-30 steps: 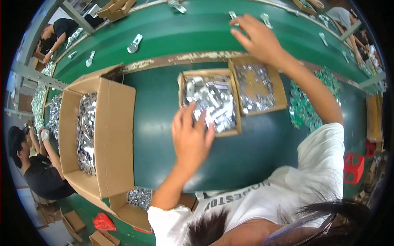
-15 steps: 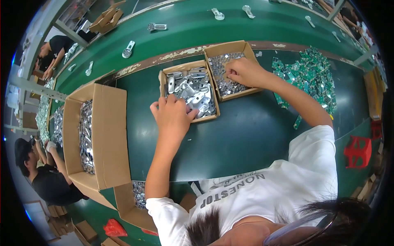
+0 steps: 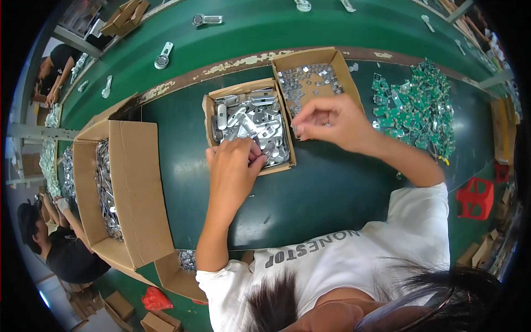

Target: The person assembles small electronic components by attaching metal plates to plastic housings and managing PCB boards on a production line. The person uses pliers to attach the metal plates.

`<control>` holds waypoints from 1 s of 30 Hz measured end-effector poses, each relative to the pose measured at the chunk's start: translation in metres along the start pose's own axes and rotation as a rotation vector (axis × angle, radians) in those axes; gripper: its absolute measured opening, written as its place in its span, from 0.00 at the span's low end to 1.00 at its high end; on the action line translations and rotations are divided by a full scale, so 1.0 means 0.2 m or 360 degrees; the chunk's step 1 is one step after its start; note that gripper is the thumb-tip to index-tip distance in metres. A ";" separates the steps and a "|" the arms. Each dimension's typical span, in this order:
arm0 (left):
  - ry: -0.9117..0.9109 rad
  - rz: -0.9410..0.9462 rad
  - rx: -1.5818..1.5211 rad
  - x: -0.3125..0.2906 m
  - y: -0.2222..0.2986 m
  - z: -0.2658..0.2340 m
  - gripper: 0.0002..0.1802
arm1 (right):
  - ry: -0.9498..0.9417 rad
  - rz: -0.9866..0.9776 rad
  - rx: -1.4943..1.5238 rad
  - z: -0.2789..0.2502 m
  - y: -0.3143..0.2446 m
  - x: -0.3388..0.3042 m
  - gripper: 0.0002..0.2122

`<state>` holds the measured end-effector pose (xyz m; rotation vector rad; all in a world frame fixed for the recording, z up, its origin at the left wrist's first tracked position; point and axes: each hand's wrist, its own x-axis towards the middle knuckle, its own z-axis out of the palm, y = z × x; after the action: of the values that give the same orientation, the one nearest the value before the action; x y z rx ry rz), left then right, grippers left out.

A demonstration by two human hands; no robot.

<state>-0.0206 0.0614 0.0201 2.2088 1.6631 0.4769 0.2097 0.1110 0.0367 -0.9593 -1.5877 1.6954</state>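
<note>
The left hand [image 3: 232, 165] curls over the near side of an open brown cardboard box [image 3: 279, 168] of long, shiny silver metal parts [image 3: 249, 119], and I cannot tell if its fingers grip one. The right hand's [image 3: 340, 124] fingers pinch a small grey metal piece [image 3: 298, 131] beside that box, maybe by the tips because it is tiny. A shallow brown cardboard box [image 3: 348, 78] of little grey squares [image 3: 293, 91] sits next door on the dark green desk [image 3: 310, 193], likely for easy reach.
</note>
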 end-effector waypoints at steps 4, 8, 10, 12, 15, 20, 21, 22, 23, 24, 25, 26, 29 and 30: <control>-0.0002 -0.0063 -0.0253 -0.01 -0.04 0.00 0.07 | 0.0018 -0.0026 0.0097 0.09 0.00 -0.04 0.06; -0.0015 -0.0255 -0.0741 0.00 -0.06 -0.03 0.07 | 0.0422 -0.0683 -0.1095 0.03 0.04 -0.01 0.04; 0.0034 -0.0260 -0.1040 -0.01 -0.07 -0.02 0.07 | 0.0504 -0.0694 -0.1327 -0.03 0.06 0.01 0.04; 0.0069 -0.0268 -0.1609 -0.02 -0.06 -0.03 0.08 | 0.0495 -0.0524 -0.1507 -0.10 0.10 0.03 0.03; -0.0086 -0.0473 -0.2036 -0.03 -0.01 -0.07 0.08 | 0.0427 -0.0331 -0.1784 -0.20 0.15 0.04 0.04; -0.0228 -0.0570 -0.2404 -0.06 0.05 -0.05 0.07 | 0.0516 -0.0439 -0.2400 -0.14 0.06 0.04 0.06; -0.0174 -0.0569 -0.2375 -0.07 0.05 -0.03 0.08 | 0.0482 -0.0621 -0.2020 -0.07 0.02 0.03 0.06; -0.0116 -0.0572 -0.2349 -0.08 0.04 -0.01 0.08 | 0.0436 -0.0784 -0.1635 0.01 0.00 0.02 0.07; -0.0086 -0.0506 -0.2335 -0.09 0.03 0.02 0.07 | 0.0356 -0.0619 -0.1282 0.11 -0.02 -0.02 0.09; -0.0106 -0.0501 -0.2340 -0.10 0.05 0.03 0.07 | 0.0291 -0.0451 -0.0929 0.20 -0.03 -0.05 0.10; 0.0009 -0.0492 -0.2352 -0.11 0.06 0.03 0.07 | 0.0305 -0.0778 -0.1032 0.25 0.00 -0.03 0.12; 0.0114 -0.0474 -0.2364 -0.12 0.07 0.05 0.07 | 0.0329 -0.1103 -0.1137 0.28 0.06 -0.02 0.14; 0.0174 -0.0427 -0.2366 -0.13 0.07 0.06 0.06 | 0.0321 -0.1291 -0.1113 0.28 0.12 0.00 0.12; 0.0196 -0.0404 -0.2358 -0.13 0.07 0.07 0.06 | 0.0305 -0.1311 -0.1099 0.29 0.12 0.00 0.11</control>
<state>-0.0095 0.0317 0.0128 0.8620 0.9435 1.2348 0.1623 0.0782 0.0130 -0.5805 -2.0715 0.4866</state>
